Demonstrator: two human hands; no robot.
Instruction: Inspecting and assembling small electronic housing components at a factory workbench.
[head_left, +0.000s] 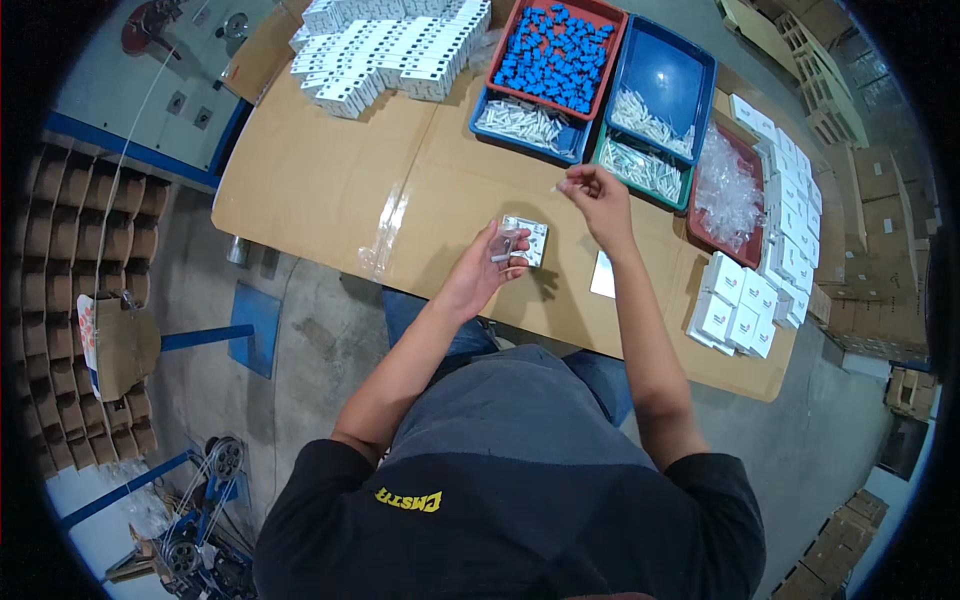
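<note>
White and square, a small box is held at the middle of the cardboard-covered table, and in the head view the relation between the two hands is measured against it. The left hand is closed on the box from its lower left side, with the fingers curled over the near edge; something small and clear seems to be pinched there too, but it cannot be told what it is. The right hand is raised above and to the right of the box, a little apart from it. Its fingertips are pressed together on a thin pale piece, too small to be named, which points to the left. From these fingertips the box lies down and slightly to the left, so the left hand is clearly the nearer one. No long axis is shown by the box, since its sides look equal.

Further back in the same view, a red tray of blue parts, blue trays of white pieces and a red tray of clear bags are seen. Stacks of white boxes are placed at the far left, and more white boxes at the right.
</note>
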